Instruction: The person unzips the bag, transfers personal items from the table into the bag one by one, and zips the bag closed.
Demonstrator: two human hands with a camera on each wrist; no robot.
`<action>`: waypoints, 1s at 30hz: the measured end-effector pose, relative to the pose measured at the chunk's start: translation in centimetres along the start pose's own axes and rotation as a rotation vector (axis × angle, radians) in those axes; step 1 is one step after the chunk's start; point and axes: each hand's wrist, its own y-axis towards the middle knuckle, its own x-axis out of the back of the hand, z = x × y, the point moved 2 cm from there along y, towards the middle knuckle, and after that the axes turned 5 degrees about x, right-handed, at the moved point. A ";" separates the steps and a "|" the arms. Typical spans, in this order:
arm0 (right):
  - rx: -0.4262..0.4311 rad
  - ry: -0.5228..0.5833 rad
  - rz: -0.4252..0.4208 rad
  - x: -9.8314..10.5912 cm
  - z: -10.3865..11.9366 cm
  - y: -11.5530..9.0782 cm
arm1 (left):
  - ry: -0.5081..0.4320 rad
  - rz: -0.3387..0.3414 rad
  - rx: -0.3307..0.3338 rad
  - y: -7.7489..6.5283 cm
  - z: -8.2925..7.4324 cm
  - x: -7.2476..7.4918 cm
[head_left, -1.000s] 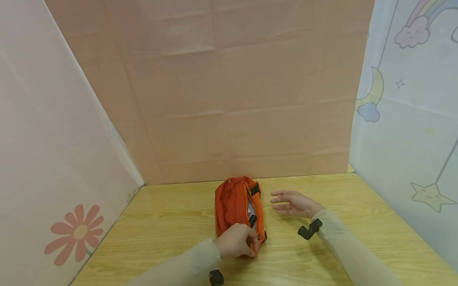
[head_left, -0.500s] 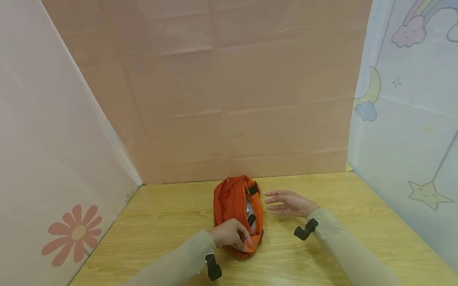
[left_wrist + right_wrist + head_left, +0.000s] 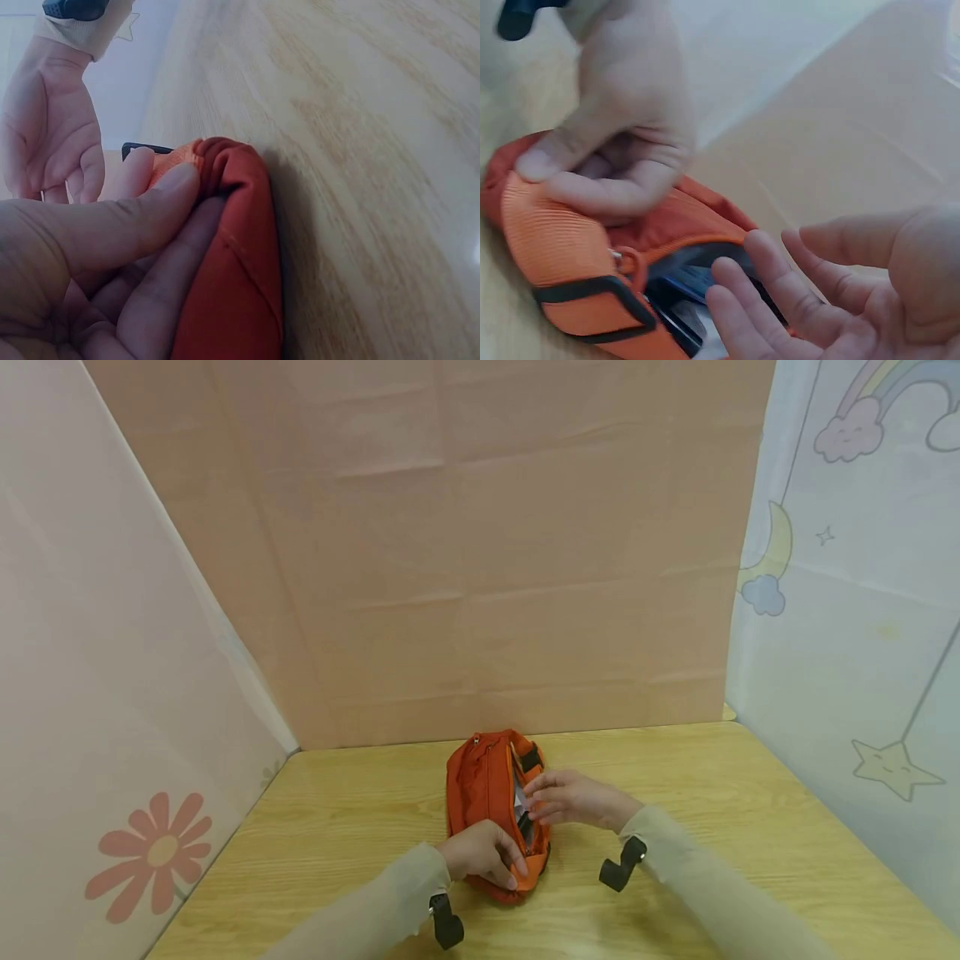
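An orange-red waist bag lies on the table with its zipped pocket gaping along the right side. My left hand pinches the near end of the bag, where the orange strap joins it, between thumb and fingers. My right hand is at the pocket's mouth, fingers loosely spread and fingertips over the opening. Inside the pocket, dark items and something whitish show, partly hidden by the fingers. A black strap buckle and an orange zipper pull sit near the left hand.
The wooden table runs back to a tan cloth backdrop. A flower-printed cloth hangs on the left, a cloud-and-star cloth on the right. A black clip buckle is at the bag's far end.
My right hand has moved left, from beside the bag to the pocket opening. My left hand has shifted slightly away from me, keeping its pinch, and the pocket gapes wider than a second ago.
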 end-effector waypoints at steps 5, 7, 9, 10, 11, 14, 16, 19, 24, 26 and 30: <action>-0.023 -0.165 -0.011 -1.5 -0.1 0.1 | 0.000 0.006 -0.002 -0.1 0.0 0.0; -0.033 -0.231 -0.019 -1.8 -0.3 0.2 | -0.005 0.012 -0.002 -0.1 0.0 0.1; -0.037 -0.290 -0.016 -2.0 -0.5 0.1 | -0.011 0.020 0.002 0.0 0.0 0.1; -0.032 -0.314 -0.011 -2.1 -0.6 0.0 | -0.014 0.023 0.004 0.0 0.0 0.1; -0.027 -0.333 -0.005 -2.2 -0.7 -0.1 | -0.014 0.024 0.004 0.0 0.0 0.1; 0.000 -0.380 0.013 -2.4 -0.8 -0.3 | -0.014 0.024 0.007 0.1 0.0 0.1; 0.020 -0.400 0.023 -2.6 -0.8 -0.4 | -0.016 0.021 0.008 0.1 0.1 0.1; 0.017 -0.404 0.041 -2.9 -1.0 -0.6 | -0.025 0.017 0.007 0.2 0.1 0.1; -0.011 -0.409 0.054 -3.4 -1.3 -0.8 | -0.031 0.019 0.004 0.2 0.1 0.1; -0.014 -0.416 0.049 -3.5 -1.3 -0.8 | -0.035 0.019 0.005 0.2 0.1 0.0; -0.013 -0.429 0.044 -3.5 -1.2 -0.9 | -0.042 0.019 0.012 0.3 0.2 0.0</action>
